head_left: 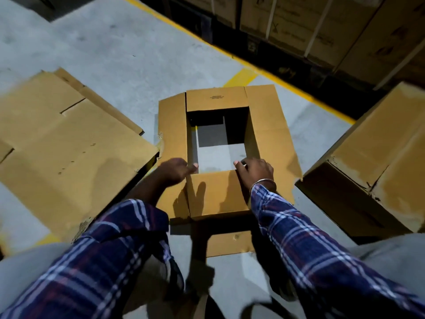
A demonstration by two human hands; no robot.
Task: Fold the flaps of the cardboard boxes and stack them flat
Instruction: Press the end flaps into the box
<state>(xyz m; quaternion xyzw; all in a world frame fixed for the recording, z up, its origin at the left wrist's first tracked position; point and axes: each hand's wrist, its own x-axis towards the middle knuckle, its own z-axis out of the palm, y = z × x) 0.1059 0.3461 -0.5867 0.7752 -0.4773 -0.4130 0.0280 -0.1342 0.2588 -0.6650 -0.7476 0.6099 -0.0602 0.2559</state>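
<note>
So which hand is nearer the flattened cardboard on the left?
Left. The left hand rests at the open box's near-left corner, just beside the flattened cardboard. The right hand is at the near-right corner, farther away.

You can make out small dark print on the open box's far flap (217, 97), too tiny to read, faint blurred markings on the strapped cartons (296, 24) behind

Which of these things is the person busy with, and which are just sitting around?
Busy with:
open box, flaps spread out
left hand at its near edge
right hand at its near edge
flat cardboard, the pile

Sitting around:
closed box
strapped cartons
yellow line
</note>
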